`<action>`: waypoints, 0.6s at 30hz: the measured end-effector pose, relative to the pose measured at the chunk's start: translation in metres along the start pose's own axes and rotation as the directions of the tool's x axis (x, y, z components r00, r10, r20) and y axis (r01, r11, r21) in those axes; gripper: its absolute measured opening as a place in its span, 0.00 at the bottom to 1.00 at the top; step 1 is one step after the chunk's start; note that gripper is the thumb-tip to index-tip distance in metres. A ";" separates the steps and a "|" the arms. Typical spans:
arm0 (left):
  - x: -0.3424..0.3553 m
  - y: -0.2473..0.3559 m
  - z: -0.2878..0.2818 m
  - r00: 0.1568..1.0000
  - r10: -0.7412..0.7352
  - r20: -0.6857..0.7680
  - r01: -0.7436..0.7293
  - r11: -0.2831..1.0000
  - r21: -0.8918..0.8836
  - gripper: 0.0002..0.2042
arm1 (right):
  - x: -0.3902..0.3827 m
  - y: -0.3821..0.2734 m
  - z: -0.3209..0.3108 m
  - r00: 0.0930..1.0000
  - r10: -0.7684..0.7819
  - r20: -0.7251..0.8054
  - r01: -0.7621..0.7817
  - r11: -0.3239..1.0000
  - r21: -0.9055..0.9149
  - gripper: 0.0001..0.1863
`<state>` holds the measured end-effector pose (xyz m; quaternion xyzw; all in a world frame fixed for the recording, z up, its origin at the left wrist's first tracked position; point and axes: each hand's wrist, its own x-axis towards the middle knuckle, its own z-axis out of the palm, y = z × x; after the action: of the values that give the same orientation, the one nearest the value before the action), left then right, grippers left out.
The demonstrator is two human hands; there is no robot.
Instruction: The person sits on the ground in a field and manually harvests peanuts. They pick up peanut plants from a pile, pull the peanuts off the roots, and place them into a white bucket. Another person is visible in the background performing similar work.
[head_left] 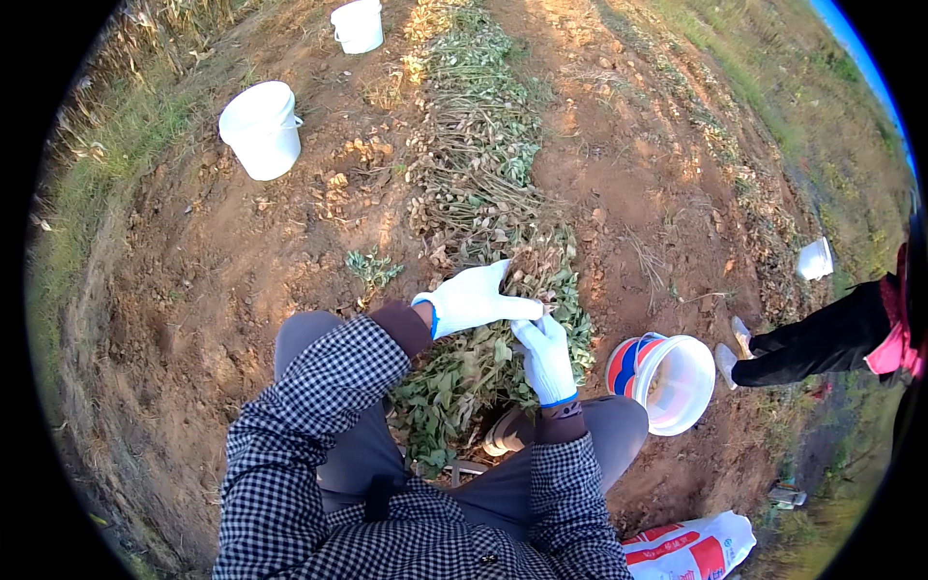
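My left hand (476, 302), in a white blue-cuffed glove, grips a clump of dried leafy plants with small pale pods (532, 280), its thumb and fingers around the near side. My right hand (543, 360), also gloved, is just below, fingertips pinched against my left fingers; what they hold is too small to make out. More uprooted plants (478, 145) lie in a long row, running away from me and under my hands.
A striped bucket (628, 377) stands right of my knee. White buckets (259, 140) (358, 27) stand ahead left; another pale bucket (814, 259) is far right. A person's legs (812, 333) are at right. A printed sack (691, 549) lies lower right on the soil.
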<state>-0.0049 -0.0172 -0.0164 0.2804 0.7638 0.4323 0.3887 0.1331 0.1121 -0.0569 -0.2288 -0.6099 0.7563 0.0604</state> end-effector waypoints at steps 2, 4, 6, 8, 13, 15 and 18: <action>0.000 -0.017 0.000 0.989 0.020 -0.148 -0.019 1.000 0.006 0.51 | 0.008 0.011 0.009 0.993 0.029 0.111 0.022 0.900 -0.435 0.20; -0.005 -0.008 -0.012 0.931 0.084 -0.356 -0.036 0.990 0.139 0.45 | 0.002 0.019 0.005 0.987 -0.100 0.128 0.160 0.742 -0.651 0.25; -0.023 0.019 -0.050 0.750 0.127 -0.649 -0.142 0.989 0.029 0.37 | -0.006 0.010 0.001 0.992 -0.052 0.114 0.116 0.722 -0.682 0.30; -0.048 0.019 -0.097 0.414 0.178 -0.893 -0.195 0.975 0.104 0.29 | 0.000 0.022 -0.017 0.995 -0.099 0.001 0.086 0.860 -0.502 0.29; -0.177 -0.076 -0.174 0.129 0.269 -0.954 0.415 0.860 0.298 0.23 | 0.016 0.019 -0.061 0.907 -0.022 -0.421 0.052 0.997 0.060 0.27; -0.206 -0.127 -0.173 0.234 -0.079 -0.969 0.832 0.532 0.157 0.31 | 0.026 0.023 -0.071 0.847 -0.051 -0.529 0.091 0.995 0.050 0.27; -0.240 -0.196 -0.154 0.318 -0.094 -0.944 0.863 0.440 0.247 0.41 | 0.047 0.055 -0.079 0.858 -0.013 -0.513 0.032 0.999 0.029 0.28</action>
<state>-0.0215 -0.3608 -0.0545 -0.1104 0.9923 -0.0046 -0.0558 0.1353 0.1868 -0.1335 -0.4134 -0.5606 0.6785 0.2335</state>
